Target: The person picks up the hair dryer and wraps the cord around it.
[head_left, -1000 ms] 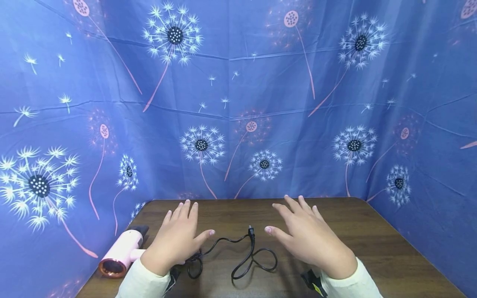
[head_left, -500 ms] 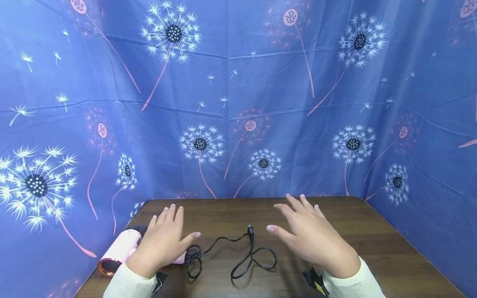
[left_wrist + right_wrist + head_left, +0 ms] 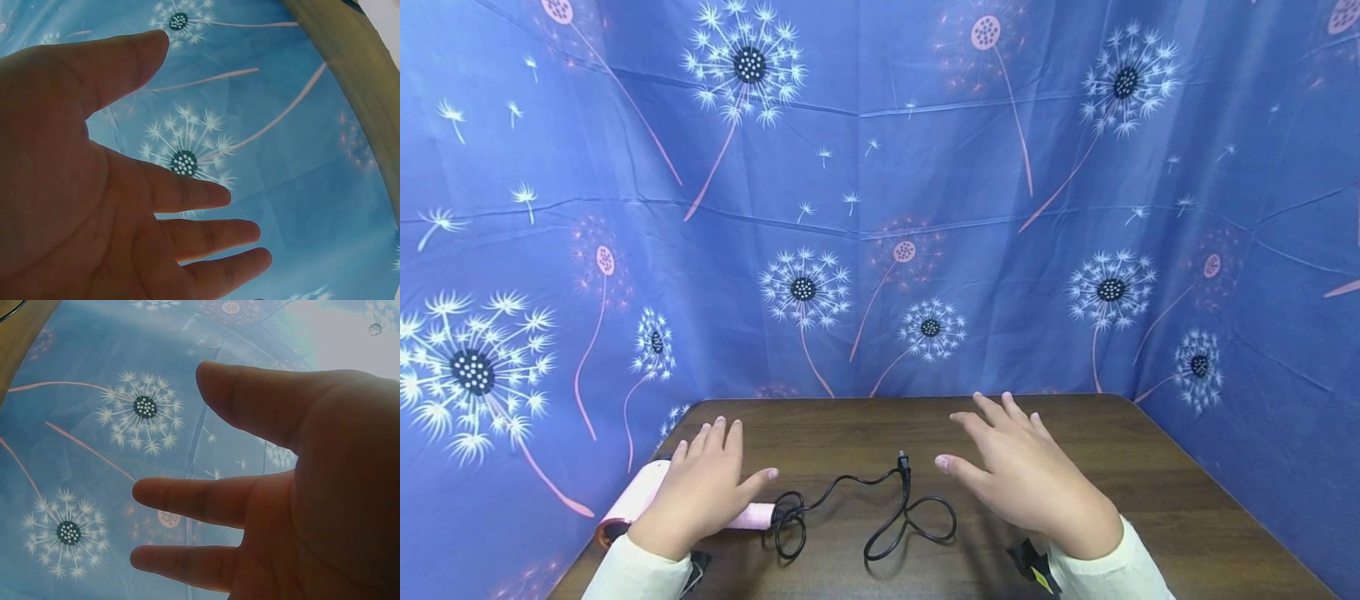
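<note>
Hair dryer: lying at the left end of the table, partly hidden in the head view beneath the person's left hand; contact between the two cannot be told. Nearest the camera, two cream cloth sleeves, left and right, with a small black piece at each wrist, left and right; the right one bears a yellow patch, its marking too small to read. Left hand: fingers extended, thumb spread wide, palm bare in its wrist view, holding nothing. Right hand: likewise spread, thumb apart, grasping nothing, above the table right of the cord. Dryer shell pale pink, smooth, barrel cylindrical, with a shiny copper-coloured ring at the near end; any lettering is hidden or too small to make out. Pink handle points right, straight, rounded. From its end runs a thin, glossy black cord, coiled beside the handle, then looped loosely between the hands; moulded plug at its end, metal tip toward the far edge. Table: dark brown wood grain, rounded far corners. Behind: creased blue fabric, printed with white and pink dandelions.
</note>
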`<action>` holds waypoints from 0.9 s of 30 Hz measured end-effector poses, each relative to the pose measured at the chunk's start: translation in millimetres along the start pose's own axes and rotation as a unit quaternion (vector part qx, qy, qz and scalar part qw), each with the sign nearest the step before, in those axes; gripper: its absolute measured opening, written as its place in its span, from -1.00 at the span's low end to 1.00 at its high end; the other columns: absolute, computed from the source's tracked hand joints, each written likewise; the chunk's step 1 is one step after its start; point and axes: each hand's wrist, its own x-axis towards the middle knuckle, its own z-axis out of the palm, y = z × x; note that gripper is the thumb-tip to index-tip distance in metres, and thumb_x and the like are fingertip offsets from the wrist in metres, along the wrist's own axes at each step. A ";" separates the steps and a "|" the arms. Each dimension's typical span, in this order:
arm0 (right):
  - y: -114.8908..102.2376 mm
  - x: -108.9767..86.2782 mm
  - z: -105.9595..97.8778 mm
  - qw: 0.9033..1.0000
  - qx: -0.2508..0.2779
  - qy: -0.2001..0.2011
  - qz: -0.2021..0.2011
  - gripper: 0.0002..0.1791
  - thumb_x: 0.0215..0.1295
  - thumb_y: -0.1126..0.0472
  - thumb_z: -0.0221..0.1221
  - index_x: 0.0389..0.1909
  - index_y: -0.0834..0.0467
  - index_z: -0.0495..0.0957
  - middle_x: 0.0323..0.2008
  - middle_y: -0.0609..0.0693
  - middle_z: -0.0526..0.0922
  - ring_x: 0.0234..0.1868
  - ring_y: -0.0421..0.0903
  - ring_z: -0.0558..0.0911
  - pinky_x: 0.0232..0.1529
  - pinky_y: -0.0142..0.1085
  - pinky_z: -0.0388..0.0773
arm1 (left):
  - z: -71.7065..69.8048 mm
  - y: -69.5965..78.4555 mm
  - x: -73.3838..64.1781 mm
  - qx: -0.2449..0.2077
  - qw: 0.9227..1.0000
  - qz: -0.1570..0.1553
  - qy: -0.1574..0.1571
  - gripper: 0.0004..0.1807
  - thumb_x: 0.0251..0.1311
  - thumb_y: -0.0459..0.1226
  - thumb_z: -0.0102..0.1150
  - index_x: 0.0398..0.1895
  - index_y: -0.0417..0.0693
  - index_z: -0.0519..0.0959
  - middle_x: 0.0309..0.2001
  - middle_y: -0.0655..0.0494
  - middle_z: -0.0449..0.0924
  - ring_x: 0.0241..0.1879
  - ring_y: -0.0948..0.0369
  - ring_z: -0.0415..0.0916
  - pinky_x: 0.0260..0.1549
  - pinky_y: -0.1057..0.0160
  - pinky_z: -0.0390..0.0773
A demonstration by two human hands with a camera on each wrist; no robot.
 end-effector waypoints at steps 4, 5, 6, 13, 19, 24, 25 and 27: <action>-1.1 -0.2 0.1 1.000 -0.001 0.000 -0.001 -0.22 0.37 -0.50 0.03 0.33 -0.03 0.54 0.51 0.22 0.34 0.55 0.45 0.16 0.34 0.56 0.07 | 0.4 -7.0 0.6 0.006 1.000 -0.005 -0.003 0.17 0.29 0.45 -0.04 0.49 -0.46 0.21 0.45 -0.58 0.18 0.45 -0.47 0.14 0.31 -0.56 0.11; -1.3 -0.3 0.0 1.000 0.000 -0.001 -0.002 -0.22 0.37 -0.50 0.02 0.33 -0.03 0.54 0.51 0.22 0.34 0.55 0.45 0.16 0.34 0.57 0.07 | 0.7 -8.5 0.4 0.006 1.000 -0.007 -0.004 0.18 0.29 0.45 -0.04 0.49 -0.47 0.21 0.45 -0.58 0.17 0.45 -0.47 0.14 0.31 -0.56 0.11; -1.5 -0.4 -0.1 1.000 -0.001 -0.001 -0.002 -0.23 0.37 -0.50 0.03 0.33 -0.03 0.54 0.51 0.22 0.34 0.55 0.45 0.16 0.34 0.56 0.07 | 1.0 -10.0 0.3 0.006 1.000 -0.009 -0.005 0.18 0.29 0.45 -0.04 0.49 -0.47 0.21 0.45 -0.59 0.17 0.45 -0.46 0.14 0.31 -0.56 0.10; -1.9 -0.6 -1.1 1.000 0.000 -0.005 0.001 -0.29 0.38 -0.42 0.11 0.33 -0.03 0.54 0.51 0.22 0.34 0.55 0.45 0.16 0.34 0.57 0.05 | 7.2 -23.6 2.0 0.003 1.000 -0.027 -0.008 0.18 0.30 0.43 -0.01 0.46 -0.52 0.21 0.43 -0.64 0.16 0.42 -0.50 0.14 0.29 -0.59 0.10; -1.6 -0.6 -0.9 1.000 0.000 -0.007 0.000 -0.30 0.38 -0.41 0.12 0.32 -0.03 0.55 0.51 0.22 0.34 0.55 0.44 0.15 0.35 0.56 0.04 | 13.6 -40.2 3.8 0.000 0.999 -0.049 -0.014 0.18 0.30 0.41 0.01 0.44 -0.56 0.21 0.41 -0.69 0.14 0.38 -0.57 0.14 0.28 -0.59 0.12; -1.7 -0.6 -1.6 1.000 0.000 -0.009 0.000 -0.32 0.37 -0.39 0.15 0.32 -0.04 0.55 0.51 0.22 0.33 0.56 0.45 0.14 0.35 0.57 0.05 | 15.3 -52.6 5.1 -0.009 0.998 -0.064 -0.020 0.18 0.30 0.41 0.02 0.43 -0.58 0.19 0.39 -0.70 0.14 0.35 -0.62 0.11 0.23 -0.61 0.14; -1.8 -0.6 -1.7 1.000 0.000 -0.010 0.000 -0.32 0.37 -0.38 0.16 0.32 -0.03 0.55 0.51 0.22 0.33 0.55 0.45 0.15 0.35 0.57 0.05 | 15.5 -54.8 5.3 -0.011 0.997 -0.067 -0.023 0.18 0.30 0.41 0.02 0.43 -0.59 0.19 0.38 -0.70 0.14 0.35 -0.63 0.10 0.22 -0.62 0.15; -2.0 -0.7 -1.8 1.000 -0.001 -0.011 -0.001 -0.33 0.37 -0.37 0.17 0.32 -0.03 0.55 0.51 0.22 0.33 0.55 0.45 0.15 0.35 0.57 0.05 | 16.1 -59.2 5.4 -0.014 0.997 -0.073 -0.029 0.18 0.31 0.40 0.01 0.43 -0.60 0.18 0.38 -0.72 0.13 0.35 -0.64 0.08 0.22 -0.62 0.13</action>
